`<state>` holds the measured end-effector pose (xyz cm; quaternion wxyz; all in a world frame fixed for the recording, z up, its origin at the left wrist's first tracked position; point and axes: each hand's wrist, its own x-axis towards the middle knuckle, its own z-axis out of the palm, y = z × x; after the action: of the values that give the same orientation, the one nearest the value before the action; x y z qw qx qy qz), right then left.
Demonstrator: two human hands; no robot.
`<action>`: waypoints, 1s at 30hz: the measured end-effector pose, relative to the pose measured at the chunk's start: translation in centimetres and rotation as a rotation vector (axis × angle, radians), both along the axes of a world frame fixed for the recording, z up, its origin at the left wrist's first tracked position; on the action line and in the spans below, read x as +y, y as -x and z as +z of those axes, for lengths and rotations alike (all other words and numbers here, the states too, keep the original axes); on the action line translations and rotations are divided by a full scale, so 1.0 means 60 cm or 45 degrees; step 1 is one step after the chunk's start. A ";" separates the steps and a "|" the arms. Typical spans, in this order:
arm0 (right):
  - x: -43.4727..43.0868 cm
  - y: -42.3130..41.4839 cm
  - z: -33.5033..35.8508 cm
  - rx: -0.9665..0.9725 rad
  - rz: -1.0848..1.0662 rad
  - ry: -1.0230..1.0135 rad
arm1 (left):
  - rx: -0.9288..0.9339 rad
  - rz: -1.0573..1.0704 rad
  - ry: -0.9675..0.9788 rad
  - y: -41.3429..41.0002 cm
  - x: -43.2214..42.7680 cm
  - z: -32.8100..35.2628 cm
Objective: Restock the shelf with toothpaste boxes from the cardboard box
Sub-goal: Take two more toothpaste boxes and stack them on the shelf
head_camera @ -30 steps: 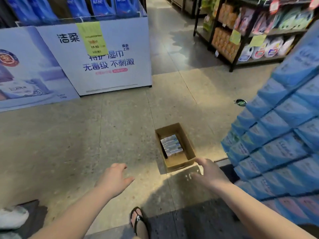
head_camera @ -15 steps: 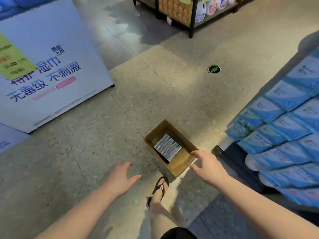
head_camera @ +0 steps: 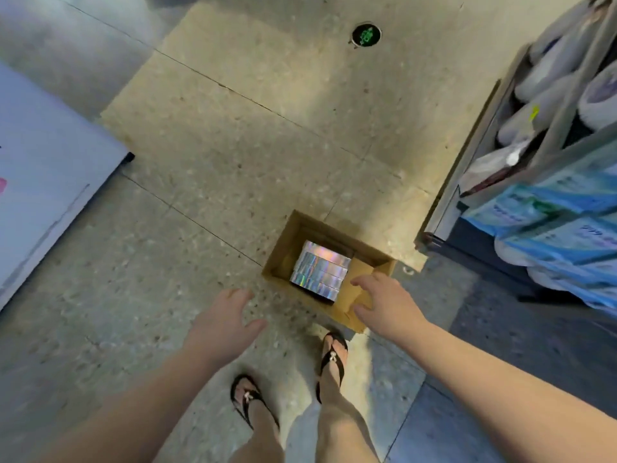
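Observation:
An open brown cardboard box (head_camera: pixel 283 243) sits on the floor just ahead of my feet. Several shiny silver toothpaste boxes (head_camera: pixel 320 269) lie flat inside it, packed side by side. My right hand (head_camera: pixel 387 302) hovers over the box's near right corner, fingers spread, holding nothing. My left hand (head_camera: pixel 227 320) hangs open to the left of the box, above bare floor, apart from it. The shelf (head_camera: pixel 467 152) stands at the right, its lower levels holding blue and white packs.
My two feet in black sandals (head_camera: pixel 330 357) stand right behind the box. A white and blue promotional stand (head_camera: pixel 46 182) fills the left side. A round green floor marker (head_camera: pixel 366 35) lies far ahead. Blue wrapped packs (head_camera: pixel 561 222) jut out at the right.
My view has tilted down and I have stepped closer to the box. Both hands have moved toward it, the right one now over its near corner. Both feet are now visible.

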<state>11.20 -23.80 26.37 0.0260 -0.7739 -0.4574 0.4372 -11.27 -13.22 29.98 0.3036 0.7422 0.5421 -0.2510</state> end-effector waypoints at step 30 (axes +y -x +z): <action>0.125 -0.040 -0.744 -0.083 -0.316 0.132 | -0.259 -0.868 0.137 -0.098 0.223 -0.758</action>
<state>13.62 -16.28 -18.29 0.0250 -0.8387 -0.3356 0.4282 -5.37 0.18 -15.52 0.2935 0.8846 0.2165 -0.2906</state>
